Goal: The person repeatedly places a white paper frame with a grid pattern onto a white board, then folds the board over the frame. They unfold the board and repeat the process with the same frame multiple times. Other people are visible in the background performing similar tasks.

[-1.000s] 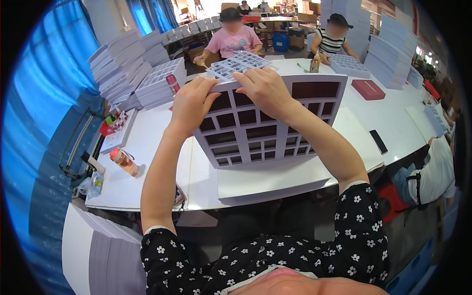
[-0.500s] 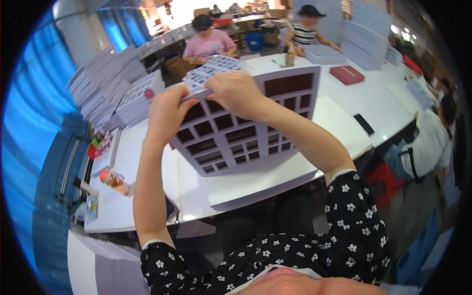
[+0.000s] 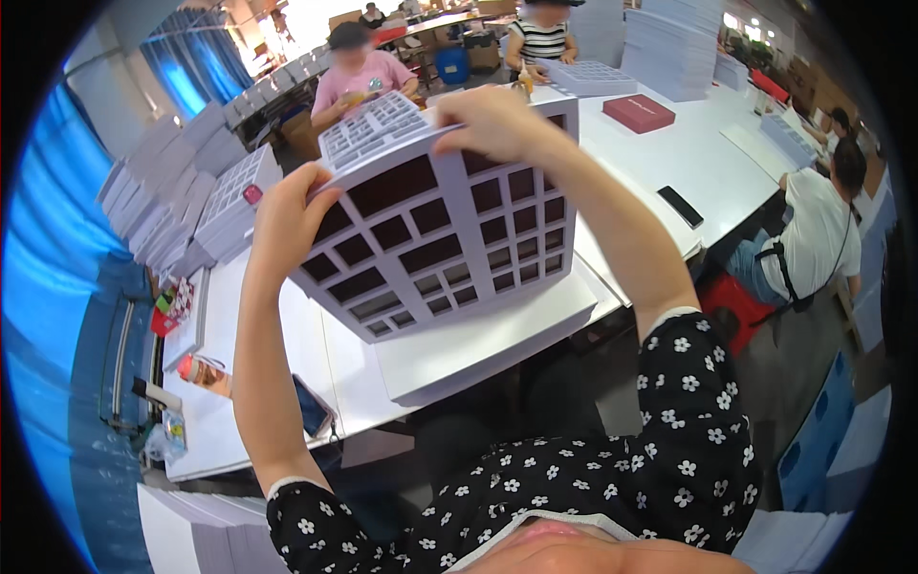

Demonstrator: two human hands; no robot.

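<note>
A white divided tray (image 3: 469, 225) with many dark compartments stands on its edge in front of me, its compartment side facing me. My left hand (image 3: 290, 210) pinches its upper left corner, thumb on the near side. My right hand (image 3: 499, 126) grips the top edge farther right, thumb on the front and fingers over the back. The tray's lower edge is on or just above a white board stack (image 3: 459, 362) at the table's near edge. Directly behind the tray lies another white grid piece (image 3: 375, 126), partly covered by it.
The white table (image 3: 277, 320) carries a black phone (image 3: 681, 207) and a dark red box (image 3: 639, 114) at right, an orange-capped bottle (image 3: 206, 375) at left. White tray stacks (image 3: 158, 182) stand far left. Co-workers sit across; another person (image 3: 813, 220) sits at right on a red stool (image 3: 734, 311).
My hands have moved apart along the tray's top edge, uncovering a long compartment between them. The tray looks nearer and larger, and the whole view has shifted.
</note>
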